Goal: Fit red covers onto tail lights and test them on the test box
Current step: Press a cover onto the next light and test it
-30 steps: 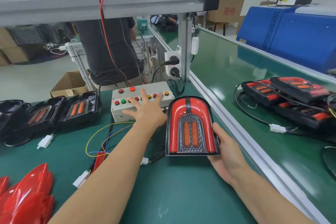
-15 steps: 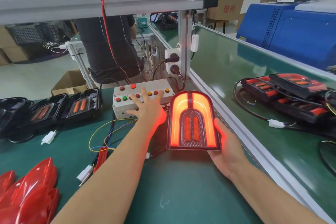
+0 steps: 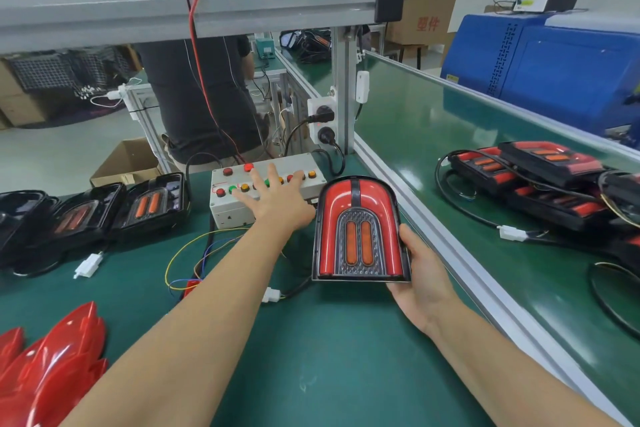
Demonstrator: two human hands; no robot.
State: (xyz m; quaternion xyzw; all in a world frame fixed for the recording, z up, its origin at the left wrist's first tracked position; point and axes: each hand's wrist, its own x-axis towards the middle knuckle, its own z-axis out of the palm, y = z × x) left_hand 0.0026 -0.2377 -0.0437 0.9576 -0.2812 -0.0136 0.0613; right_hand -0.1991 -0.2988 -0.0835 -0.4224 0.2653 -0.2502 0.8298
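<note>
The green counter point(image 3: 329, 357) carries everything. On it, just left of the test box point(image 3: 239, 204), wait uncovered lights. My right hand point(image 3: 420, 282) grips the covered tail light point(image 3: 360, 232), tilted up just right of the box. My left hand point(image 3: 277, 204) lies spread on the buttons, fingers straight. I should press one button each time and watch the lamp.

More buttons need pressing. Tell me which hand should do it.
Left. The left hand already lies spread over the test box buttons, fingers straight. The right hand is busy holding the tail light by its lower right edge.
</note>
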